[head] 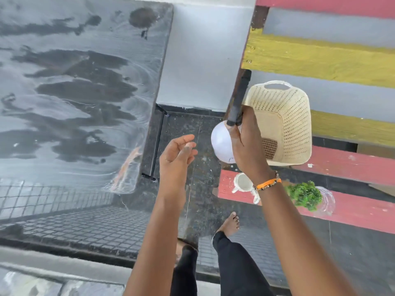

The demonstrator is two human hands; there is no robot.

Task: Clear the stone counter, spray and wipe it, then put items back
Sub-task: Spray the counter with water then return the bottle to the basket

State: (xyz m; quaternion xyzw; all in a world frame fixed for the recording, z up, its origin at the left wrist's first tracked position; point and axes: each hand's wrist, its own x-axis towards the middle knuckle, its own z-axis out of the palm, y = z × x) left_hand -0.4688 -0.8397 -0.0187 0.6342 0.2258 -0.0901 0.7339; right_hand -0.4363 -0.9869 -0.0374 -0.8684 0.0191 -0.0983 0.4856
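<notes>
Both hands are raised over the dark floor between the counter and a painted bench. Closed fingers of the right hand point(245, 144) grip the black handle point(238, 99) of a white rounded vessel point(222, 144), which looks like a saucepan seen from outside, though its exact kind cannot be told; the handle points far, up past the knuckles. An orange band point(268, 183) circles the right wrist. To the left of the vessel the left hand point(177, 154) is empty, its fingers loosely curled and apart, palm turned toward the vessel without touching it. Left of both hands lies the stone counter point(74, 92), dark and streaked with wet and drying patches, with nothing standing on the part in view; an orange smear shows near its near right corner. Just right of the held vessel a cream perforated plastic basket point(286, 124) rests on the bench point(352, 167) of red, yellow and grey slats. Nearer on a red slat stand a white cup point(242, 183), partly behind the right wrist, and a small green plant point(304, 195) beside a clear glass piece point(327, 199). Bare feet and dark trouser legs show below on the floor.
</notes>
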